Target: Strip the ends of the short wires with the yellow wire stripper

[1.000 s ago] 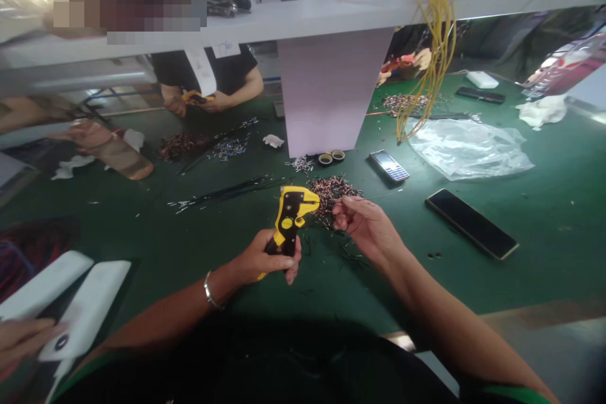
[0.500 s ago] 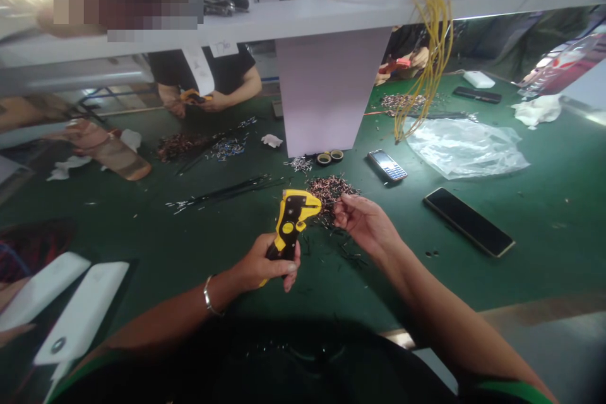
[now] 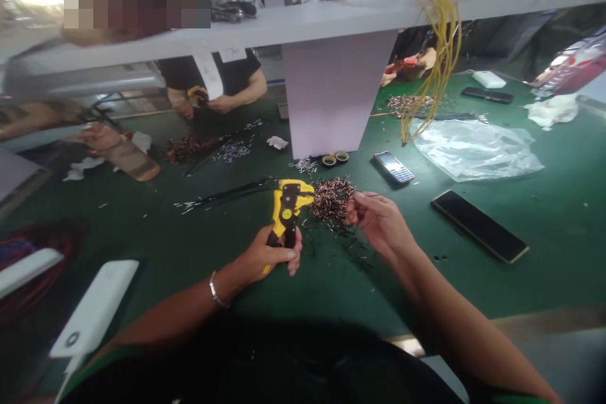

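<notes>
My left hand is wrapped round the black handles of a yellow wire stripper, whose jaws point right. To the right, my right hand is closed in a pinch beside a pile of short copper-ended wire pieces; a thin dark wire seems to be between its fingertips, too small to make out well. Long black wires with pale ends lie left of the stripper's head. Small silvery pieces and two round rolls sit behind the pile. Dark scraps lie in front of it.
A keypad phone, a black smartphone and a plastic bag lie at right. Yellow wires hang from the shelf. A white power bank is at lower left. Across the table a person's hands hold a tool.
The stripper has risen slightly and its jaws look more open. My right hand has shifted a little to the right, and the whole view has moved slightly. A hand at the far left has left the view.
</notes>
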`<state>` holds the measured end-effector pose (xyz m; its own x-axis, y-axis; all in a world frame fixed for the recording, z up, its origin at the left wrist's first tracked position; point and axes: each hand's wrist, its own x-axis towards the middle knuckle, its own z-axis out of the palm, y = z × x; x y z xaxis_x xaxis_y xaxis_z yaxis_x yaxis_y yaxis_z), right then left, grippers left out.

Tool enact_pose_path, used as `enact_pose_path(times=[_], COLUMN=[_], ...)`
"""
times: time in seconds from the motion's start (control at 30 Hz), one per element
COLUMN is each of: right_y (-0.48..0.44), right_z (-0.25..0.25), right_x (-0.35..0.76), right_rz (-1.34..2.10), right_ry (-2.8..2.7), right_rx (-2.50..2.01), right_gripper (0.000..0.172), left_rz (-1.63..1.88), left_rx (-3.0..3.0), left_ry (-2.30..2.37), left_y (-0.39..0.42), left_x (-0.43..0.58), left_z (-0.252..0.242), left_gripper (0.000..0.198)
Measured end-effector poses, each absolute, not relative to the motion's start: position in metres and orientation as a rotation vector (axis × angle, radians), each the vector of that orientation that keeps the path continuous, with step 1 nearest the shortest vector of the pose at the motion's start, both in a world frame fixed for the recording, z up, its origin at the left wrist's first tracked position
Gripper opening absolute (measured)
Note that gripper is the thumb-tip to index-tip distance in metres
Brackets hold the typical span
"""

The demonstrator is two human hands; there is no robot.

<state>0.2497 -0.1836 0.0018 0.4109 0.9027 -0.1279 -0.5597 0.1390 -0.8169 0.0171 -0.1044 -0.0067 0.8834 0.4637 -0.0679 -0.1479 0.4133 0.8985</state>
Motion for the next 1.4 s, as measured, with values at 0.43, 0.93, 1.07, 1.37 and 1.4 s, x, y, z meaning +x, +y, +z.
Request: enact_pose_path(times=[0.43, 0.93, 1.07, 1.37, 1.4], right_y=[-0.191, -0.191, -0.190, -0.194, -0.195], right_z=[0.010, 0.002, 0.002, 0.005, 0.006], right_x=[0.240, 0.218, 0.219, 0.213, 0.213], right_rz=[0.971, 1.175, 1.158, 1.066, 1.055], right_ry=[-0.586, -0.697, -0.686, -0.660, -0.655], right_rx=[-1.002, -1.112, -1.120, -1.108, -1.106], right_gripper=[0.016, 0.026, 0.023, 0.022, 0.022], left_rz=[0.518, 0.559, 0.550, 0.566, 0.565], left_rx=[1.060, 1.089, 1.123, 1.138, 1.138], left_ry=[0.367, 0.387, 0.385, 0.444, 0.451], left_y=[-0.085, -0.092, -0.092, -0.094, -0.094], left_x=[0.015, 0.018, 0.018, 0.017, 0.017], left_z=[-0.012, -0.013, -0.017, -0.020, -0.020], left_gripper=[0.028, 0.026, 0.024, 0.020, 0.020])
